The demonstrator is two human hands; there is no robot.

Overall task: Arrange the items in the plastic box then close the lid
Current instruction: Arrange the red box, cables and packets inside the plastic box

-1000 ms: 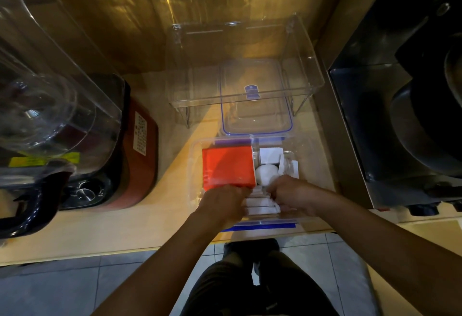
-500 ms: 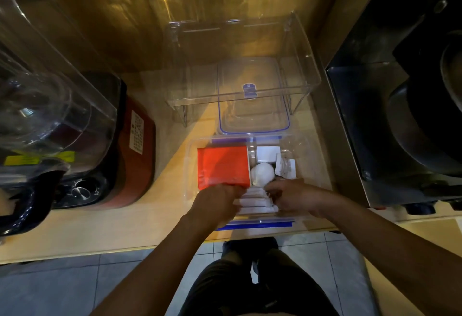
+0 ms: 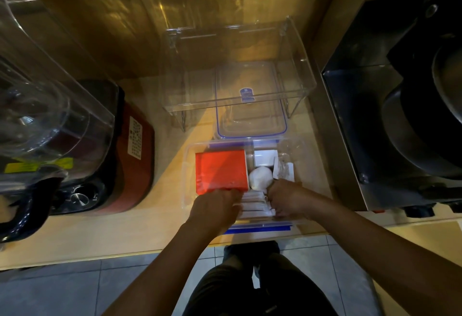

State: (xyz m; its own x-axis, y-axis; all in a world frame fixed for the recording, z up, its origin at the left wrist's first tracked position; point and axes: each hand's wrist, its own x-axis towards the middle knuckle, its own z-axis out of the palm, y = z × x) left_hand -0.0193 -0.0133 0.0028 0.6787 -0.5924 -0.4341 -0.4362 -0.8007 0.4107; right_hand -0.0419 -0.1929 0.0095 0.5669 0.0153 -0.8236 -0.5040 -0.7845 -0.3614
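We find little changed over the last second: both the left hand [image 3: 215, 207] and right hand [image 3: 287, 197] remain in the plastic box [image 3: 190, 165], fingers pinching the white packets [image 3: 253, 205]; arranging continues; the lid [image 3: 251, 105] lies apart.

A red and black appliance [image 3: 130, 145] sits at the left of the wooden counter [image 3: 100, 230], with a clear blender jar [image 3: 37, 105] in front of it. A clear acrylic riser [image 3: 235, 65] stands at the back, and a dark steel machine [image 3: 400, 115] fills the right.
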